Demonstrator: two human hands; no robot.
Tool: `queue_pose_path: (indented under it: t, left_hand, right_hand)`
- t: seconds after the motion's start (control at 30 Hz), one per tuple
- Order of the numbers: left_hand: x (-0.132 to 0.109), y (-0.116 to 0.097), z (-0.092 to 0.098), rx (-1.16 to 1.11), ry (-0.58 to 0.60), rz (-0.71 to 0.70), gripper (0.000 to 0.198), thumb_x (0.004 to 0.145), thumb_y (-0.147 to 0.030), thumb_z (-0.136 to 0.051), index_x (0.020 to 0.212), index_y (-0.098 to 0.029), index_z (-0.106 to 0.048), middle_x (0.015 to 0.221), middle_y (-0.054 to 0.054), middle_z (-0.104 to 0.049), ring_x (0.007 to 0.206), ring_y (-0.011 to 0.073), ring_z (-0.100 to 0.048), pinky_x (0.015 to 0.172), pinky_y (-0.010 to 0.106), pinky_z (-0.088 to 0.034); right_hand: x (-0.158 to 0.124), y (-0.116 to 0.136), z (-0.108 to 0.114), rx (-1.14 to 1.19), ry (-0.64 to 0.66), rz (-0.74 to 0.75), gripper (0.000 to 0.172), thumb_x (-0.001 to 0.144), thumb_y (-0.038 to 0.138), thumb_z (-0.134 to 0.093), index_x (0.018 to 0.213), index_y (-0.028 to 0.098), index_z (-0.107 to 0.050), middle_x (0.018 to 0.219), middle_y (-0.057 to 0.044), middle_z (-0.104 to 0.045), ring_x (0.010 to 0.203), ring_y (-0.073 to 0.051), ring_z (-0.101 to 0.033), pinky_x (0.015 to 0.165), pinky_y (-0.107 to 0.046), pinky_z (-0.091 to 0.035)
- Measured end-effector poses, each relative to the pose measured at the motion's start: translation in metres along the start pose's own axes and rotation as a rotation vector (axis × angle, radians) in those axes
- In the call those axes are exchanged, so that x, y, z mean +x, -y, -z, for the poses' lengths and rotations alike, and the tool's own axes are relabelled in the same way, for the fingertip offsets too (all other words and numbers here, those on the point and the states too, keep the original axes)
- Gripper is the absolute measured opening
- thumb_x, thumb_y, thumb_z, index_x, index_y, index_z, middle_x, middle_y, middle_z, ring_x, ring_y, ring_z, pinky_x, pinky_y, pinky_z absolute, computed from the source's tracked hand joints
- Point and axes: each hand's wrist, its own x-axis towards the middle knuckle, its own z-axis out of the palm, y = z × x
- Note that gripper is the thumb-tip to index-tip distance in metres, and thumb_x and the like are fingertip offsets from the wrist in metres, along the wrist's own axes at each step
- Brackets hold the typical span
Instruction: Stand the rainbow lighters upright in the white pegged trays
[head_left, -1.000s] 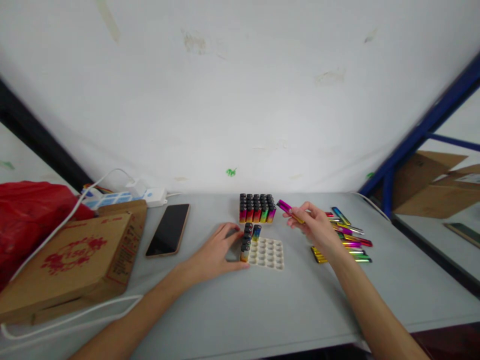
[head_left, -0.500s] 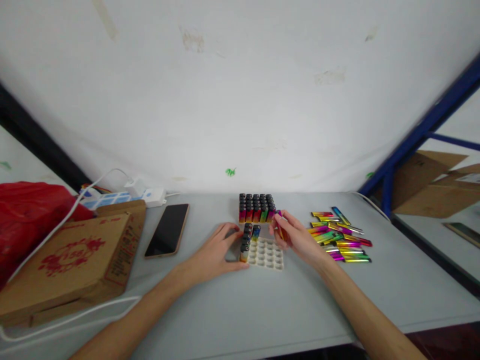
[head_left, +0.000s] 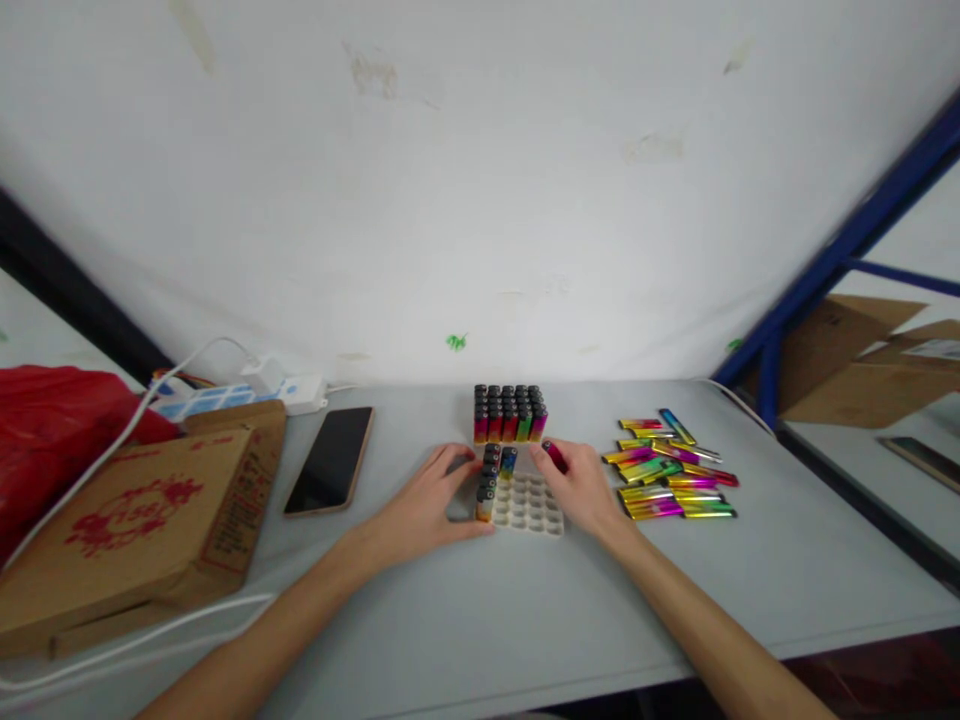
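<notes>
My right hand (head_left: 585,485) pinches a magenta lighter (head_left: 553,456) with a dark end, over the right back part of a white tray (head_left: 534,520) of small round-cornered pockets. At the tray's left side my left hand (head_left: 431,505) grips it, thumb at the front corner and fingers farther back. Several upright lighters (head_left: 486,495) with black tops fill the leftmost row between thumb and fingers. One blue-and-yellow lighter (head_left: 508,462) stands beside that row at the back. The bottom of the held lighter is hidden by my right hand.
Behind the tray stands a block of upright lighters (head_left: 510,415). Loose shiny lighters (head_left: 667,470) lie in a pile at right. On the left are a phone (head_left: 330,460), a cardboard box (head_left: 142,520), a power strip (head_left: 300,393), a white cable (head_left: 150,645) and a red bag (head_left: 67,430).
My right hand has moved slightly left and turned, and the lighter in it now tilts differently. My left hand stays at the tray. The whole view has shifted slightly.
</notes>
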Motion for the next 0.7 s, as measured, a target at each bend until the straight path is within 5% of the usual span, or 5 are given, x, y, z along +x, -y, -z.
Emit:
queue_pose_path:
  t: [0.33,0.7]
  left_hand:
    - [-0.0006,0.0017,-0.0017,-0.005,-0.012,-0.01,0.073,0.089,-0.059,-0.098,0.149,-0.025,-0.073,0.156,0.016,-0.065,0.149,0.0412,-0.061,0.13,0.058,-0.054]
    - [-0.0009,0.0013,-0.0017,0.015,-0.008,-0.01,0.074,0.089,-0.06,-0.098,0.149,-0.024,-0.073,0.155,0.017,-0.065,0.148,0.0414,-0.061,0.13,0.058,-0.054]
  right_hand:
    - [-0.0014,-0.0003,0.0,0.01,0.099,0.017,0.051,0.104,0.062,-0.051,0.068,0.025,-0.048,0.06,0.002,-0.051,0.061,-0.016,-0.045,0.06,-0.03,-0.032]
    - [-0.0013,0.0059,0.0017,-0.044,0.076,0.047,0.054,0.106,0.065,-0.051,0.068,0.025,-0.048,0.06,0.002,-0.049,0.059,-0.016,-0.042,0.061,-0.031,-0.03]
